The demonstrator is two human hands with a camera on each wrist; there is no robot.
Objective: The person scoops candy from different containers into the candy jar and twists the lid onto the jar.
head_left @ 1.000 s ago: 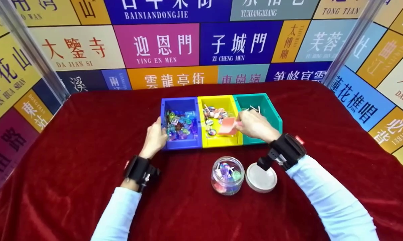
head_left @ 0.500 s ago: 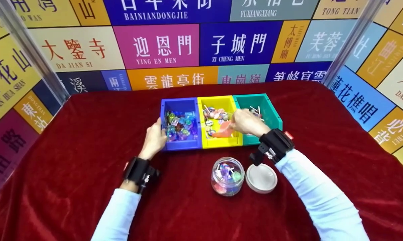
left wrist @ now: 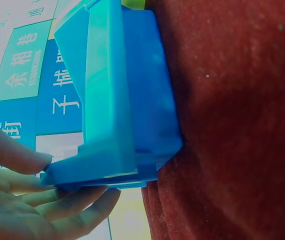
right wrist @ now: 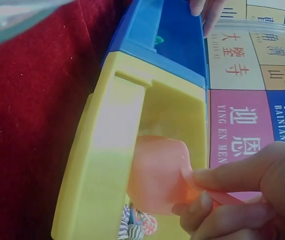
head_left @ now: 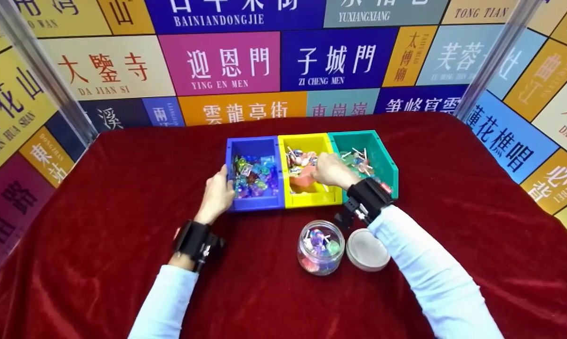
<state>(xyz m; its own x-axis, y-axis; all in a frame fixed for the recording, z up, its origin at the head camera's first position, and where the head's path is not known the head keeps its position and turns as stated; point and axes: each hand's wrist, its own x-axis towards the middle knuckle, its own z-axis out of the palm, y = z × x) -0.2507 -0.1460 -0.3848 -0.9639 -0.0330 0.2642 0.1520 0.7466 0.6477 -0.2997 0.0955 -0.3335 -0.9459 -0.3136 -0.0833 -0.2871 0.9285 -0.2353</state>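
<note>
In the head view, my left hand (head_left: pixel 217 192) grips the left side wall of the blue bin (head_left: pixel 257 204). The left wrist view shows thumb and fingers on either side of its rim. My right hand (head_left: pixel 334 170) holds a pink scoop (right wrist: pixel 157 172) by its handle, low inside the yellow bin (head_left: pixel 314 199). Striped candies (right wrist: pixel 141 222) lie beside the scoop; its blade is tilted and what it carries is hidden. Wrapped clear and purple candies (head_left: pixel 256 176) fill the blue bin. Small lollipops (head_left: pixel 359 160) lie in the green bin (head_left: pixel 388 162), partly behind my right hand.
A clear jar (head_left: pixel 320 266) with lollipops and candies stands uncapped in front of the bins. Its pale lid (head_left: pixel 368 250) lies right of it, under my right forearm. Red cloth (head_left: pixel 123 197) covers the table, with printed panels (head_left: pixel 222 63) behind.
My right hand has shifted left with the scoop, pushing it from the right side of the yellow bin toward its middle. More of the green bin shows. The left hand stays put.
</note>
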